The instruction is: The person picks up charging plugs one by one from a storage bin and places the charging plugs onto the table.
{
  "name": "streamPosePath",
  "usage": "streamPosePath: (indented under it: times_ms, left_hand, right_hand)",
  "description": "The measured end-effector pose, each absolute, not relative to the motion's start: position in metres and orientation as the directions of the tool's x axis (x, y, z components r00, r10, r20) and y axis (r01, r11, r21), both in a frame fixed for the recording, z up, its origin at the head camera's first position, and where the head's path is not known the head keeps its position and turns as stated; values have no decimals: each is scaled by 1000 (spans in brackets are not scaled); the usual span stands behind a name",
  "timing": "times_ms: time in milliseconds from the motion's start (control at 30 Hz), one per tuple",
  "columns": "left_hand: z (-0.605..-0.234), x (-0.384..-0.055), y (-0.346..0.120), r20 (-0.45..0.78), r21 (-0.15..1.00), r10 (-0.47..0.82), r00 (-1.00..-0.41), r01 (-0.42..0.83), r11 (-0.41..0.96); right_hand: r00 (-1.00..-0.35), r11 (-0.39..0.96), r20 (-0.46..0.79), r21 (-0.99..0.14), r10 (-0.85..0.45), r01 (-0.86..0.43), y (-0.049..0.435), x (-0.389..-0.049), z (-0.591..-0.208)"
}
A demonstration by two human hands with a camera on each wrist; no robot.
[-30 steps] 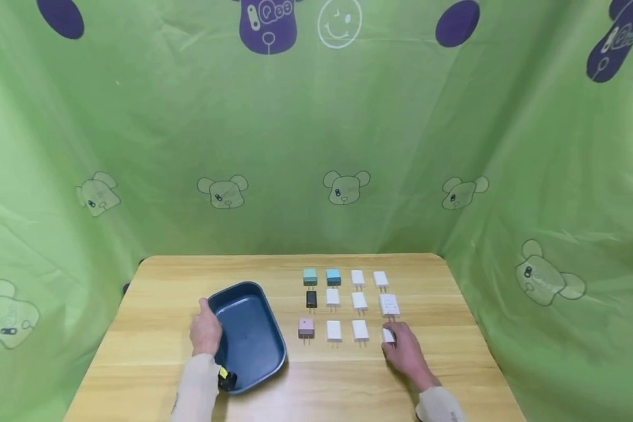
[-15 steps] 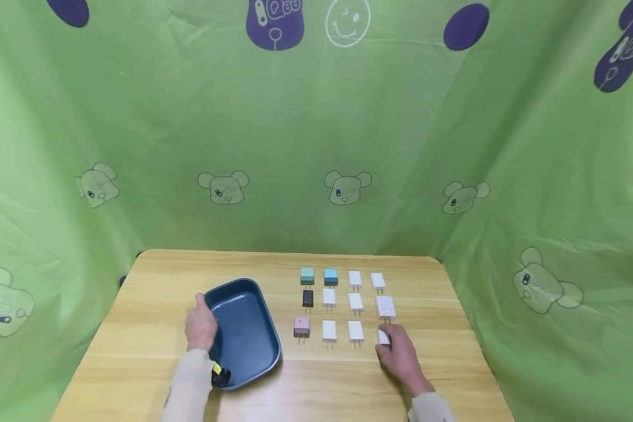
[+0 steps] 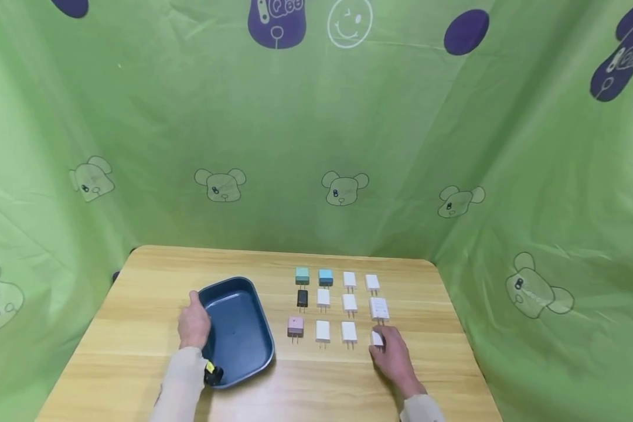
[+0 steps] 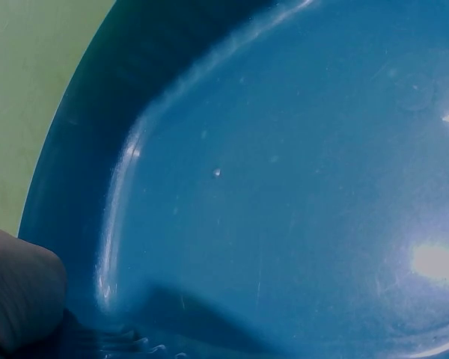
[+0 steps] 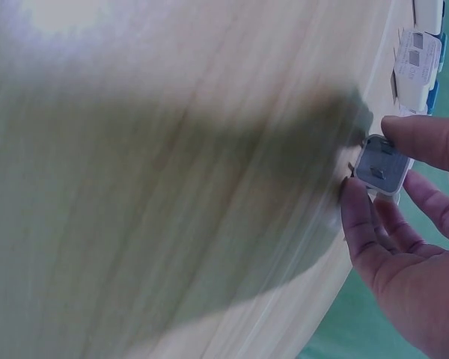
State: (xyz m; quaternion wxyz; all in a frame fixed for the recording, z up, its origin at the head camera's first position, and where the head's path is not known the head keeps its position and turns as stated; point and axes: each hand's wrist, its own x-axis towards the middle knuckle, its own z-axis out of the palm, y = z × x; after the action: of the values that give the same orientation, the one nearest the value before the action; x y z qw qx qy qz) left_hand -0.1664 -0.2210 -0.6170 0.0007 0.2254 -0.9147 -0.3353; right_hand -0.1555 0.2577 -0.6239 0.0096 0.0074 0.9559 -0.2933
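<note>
My left hand [image 3: 194, 325] grips the left rim of a dark blue rectangular tray [image 3: 240, 334]. In the left wrist view the thumb [image 4: 22, 292] lies over the edge of the tray, whose bare inside fills most of the picture. With thumb and fingers, my right hand [image 3: 395, 357] pinches a small white charger plug [image 3: 377, 339] at the near right corner of a grid of plugs. The right wrist view shows the prong face of this plug [image 5: 382, 164] between thumb and fingertips, close over the table. Part of it is hidden by the hand.
To the tray's right lie a pink plug [image 3: 295, 326], a black plug [image 3: 302, 298], a green plug [image 3: 302, 276], a blue plug [image 3: 325, 277] and several white plugs [image 3: 349, 332], in rows on the wooden table [image 3: 306, 392]. A green printed curtain [image 3: 285, 117] surrounds the table.
The head view has turned slightly, so the table and everything on it sit further left in the picture. Both hands keep their holds on the tray and the white plug.
</note>
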Motion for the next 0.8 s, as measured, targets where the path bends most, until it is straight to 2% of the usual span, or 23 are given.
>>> streamPosePath:
  times_ms: [467, 800]
  left_hand:
    - [-617, -168, -217, -140, 603, -434, -890, -424, 675]
    - [-617, -165, -221, -127, 599, -452, -883, -431, 674]
  right_hand:
    - [-998, 821, 55, -567, -36, -61, 262, -151, -624]
    - [-998, 816, 34, -575, -52, -62, 263, -153, -624]
